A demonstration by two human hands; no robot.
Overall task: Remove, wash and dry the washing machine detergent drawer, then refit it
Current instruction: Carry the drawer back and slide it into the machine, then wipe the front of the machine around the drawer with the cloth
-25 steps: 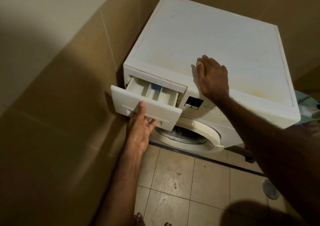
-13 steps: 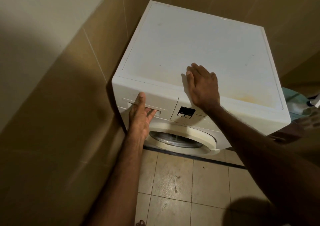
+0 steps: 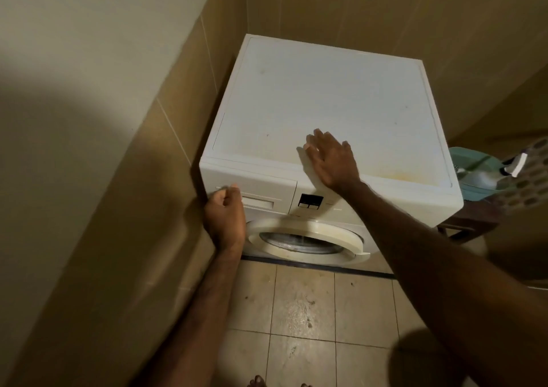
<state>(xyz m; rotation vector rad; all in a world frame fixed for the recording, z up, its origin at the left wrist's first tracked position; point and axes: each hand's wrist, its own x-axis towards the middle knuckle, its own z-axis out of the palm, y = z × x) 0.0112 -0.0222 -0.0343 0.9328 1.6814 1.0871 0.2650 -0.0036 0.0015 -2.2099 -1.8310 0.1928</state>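
left hand covers drawer left end; toes cut off btm edge

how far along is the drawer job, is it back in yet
Refitting looks done: the detergent drawer sits flush in the washing machine front, no compartments showing. In hand: the left hand, fingers curled, is at the drawer's left end, while the right hand rests flat on the machine's top. Left: letting go, by the look. Washing and drying cannot be checked here.
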